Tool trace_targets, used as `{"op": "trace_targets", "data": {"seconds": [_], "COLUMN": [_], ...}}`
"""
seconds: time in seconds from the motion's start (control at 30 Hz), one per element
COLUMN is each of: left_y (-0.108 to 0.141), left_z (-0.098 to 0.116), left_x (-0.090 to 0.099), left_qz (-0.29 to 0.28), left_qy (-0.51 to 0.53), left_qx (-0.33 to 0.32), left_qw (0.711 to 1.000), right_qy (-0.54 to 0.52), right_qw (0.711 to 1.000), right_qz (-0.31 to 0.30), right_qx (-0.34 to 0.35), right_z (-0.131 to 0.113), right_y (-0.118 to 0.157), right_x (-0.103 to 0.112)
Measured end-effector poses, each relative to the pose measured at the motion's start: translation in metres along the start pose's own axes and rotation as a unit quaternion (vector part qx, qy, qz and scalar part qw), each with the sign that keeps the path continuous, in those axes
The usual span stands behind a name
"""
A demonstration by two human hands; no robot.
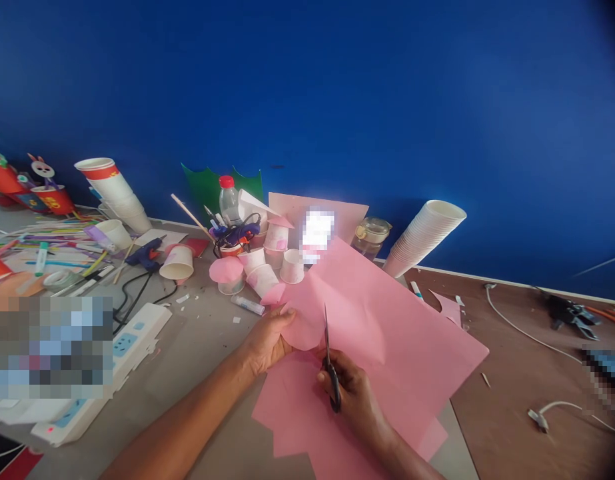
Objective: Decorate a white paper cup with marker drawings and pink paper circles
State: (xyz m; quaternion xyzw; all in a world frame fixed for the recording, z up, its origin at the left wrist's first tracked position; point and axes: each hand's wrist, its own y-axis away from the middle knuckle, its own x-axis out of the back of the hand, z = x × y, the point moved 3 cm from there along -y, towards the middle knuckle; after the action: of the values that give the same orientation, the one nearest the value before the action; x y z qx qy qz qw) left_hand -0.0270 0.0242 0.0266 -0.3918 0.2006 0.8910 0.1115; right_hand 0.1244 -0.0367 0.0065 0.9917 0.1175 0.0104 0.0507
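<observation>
The left hand (267,341) pinches the edge of a large sheet of pink paper (374,320) between thumb and fingers, while the right hand (354,393) closes around black-handled scissors (333,387), their blades upright against the sheet. The paper spreads from both hands across the grey surface (197,353), toward white paper cups (292,267), with a hot glue gun (144,255) farther left.

One pair scissors (331,363), one glue gun (144,255), one plastic bottle (228,203), one glass jar (370,238).
</observation>
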Motion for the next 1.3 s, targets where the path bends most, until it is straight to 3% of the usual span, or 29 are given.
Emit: {"op": "trace_targets", "data": {"seconds": [0.37, 0.6, 0.93, 1.1, 1.3], "left_y": [0.005, 0.008, 0.008, 0.008, 0.009], "left_z": [-0.006, -0.02, -0.025, -0.024, -0.023], "left_x": [-0.005, -0.014, -0.017, -0.016, -0.016], "left_qz": [-0.012, -0.043, 0.05, 0.055, 0.012], "left_qy": [0.036, -0.011, -0.06, -0.059, -0.075], "left_qx": [0.007, -0.043, -0.057, -0.05, -0.025], "left_qw": [0.999, 0.998, 0.995, 0.995, 0.997], "right_qy": [-0.013, -0.04, -0.017, -0.02, -0.037], "right_qw": [1.0, 0.998, 0.999, 0.999, 0.998], "right_qz": [0.014, 0.045, 0.038, 0.032, 0.038], "right_qx": [0.005, -0.006, 0.002, 0.008, 0.02], "right_z": [0.007, 0.004, 0.008, 0.006, 0.0], "right_y": [-0.001, 0.0, -0.001, -0.001, -0.002], "right_x": [0.001, 0.001, -0.001, -0.002, -0.002]}}
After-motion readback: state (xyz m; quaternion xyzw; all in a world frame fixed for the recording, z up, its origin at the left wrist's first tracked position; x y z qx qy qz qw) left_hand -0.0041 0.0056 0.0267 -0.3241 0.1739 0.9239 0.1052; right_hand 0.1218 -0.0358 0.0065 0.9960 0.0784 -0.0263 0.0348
